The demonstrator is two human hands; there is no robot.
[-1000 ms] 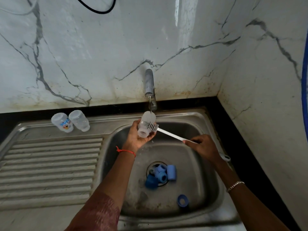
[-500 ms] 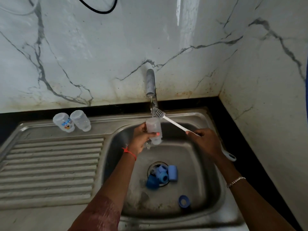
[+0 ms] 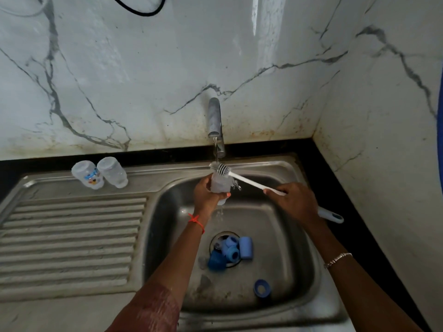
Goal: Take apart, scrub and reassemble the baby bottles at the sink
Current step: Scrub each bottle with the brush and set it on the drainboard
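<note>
Rinsing under the running tap (image 3: 214, 116) at frame centre, the head view shows the left hand (image 3: 208, 196) wrapped around a clear bottle body (image 3: 221, 184). The right hand (image 3: 295, 202) is closed on the white brush (image 3: 251, 182), whose bristles are at the bottle's mouth in the stream. Two more bottle bodies (image 3: 100, 174) sit at upper left on the sink (image 3: 72, 236) ledge, probably already washed. Blue collars and caps (image 3: 231, 251) lie over the drain at lower centre, with a blue ring (image 3: 262, 287) near them. These look not yet scrubbed, and reassembly has not begun.
</note>
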